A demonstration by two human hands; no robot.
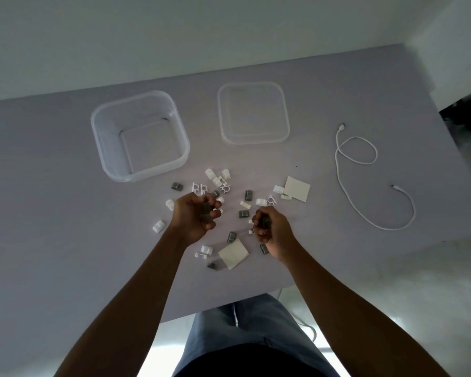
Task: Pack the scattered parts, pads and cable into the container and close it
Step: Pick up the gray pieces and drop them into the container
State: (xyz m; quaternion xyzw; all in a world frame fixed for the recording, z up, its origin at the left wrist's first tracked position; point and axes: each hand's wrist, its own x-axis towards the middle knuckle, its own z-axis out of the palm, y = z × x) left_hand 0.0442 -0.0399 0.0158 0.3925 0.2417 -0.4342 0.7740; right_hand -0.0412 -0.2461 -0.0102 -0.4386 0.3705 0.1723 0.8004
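Blue trousers (245, 336) show at the bottom, close to the near edge of the table (52, 213). That table is pale purple-grey and stands by a white wall (174, 28). Light floor (405, 295) shows on the right.

Two bare arms reach out over the middle of the table. The left hand (195, 217) is curled, and its grip is closed on some dark grey parts. The right hand (269, 229) is curled too, with its grip closed on a dark part. Both hands are above the pile of small things.

Small white clips (210, 174) and dark grey clips (177, 186) lie spread around the hands. One square pad (297, 189) lies past the right hand. Another square pad (234, 253) lies between the two wrists.

Past the left hand sits the clear container (139, 136), open and with nothing in it. Its clear lid (253, 112) lies flat just to the right, not touching it. A white cable (365, 172) lies loose and curly on the right side, well apart from both hands.

Bare table is on the far left, and a little is by the right edge past the cable.
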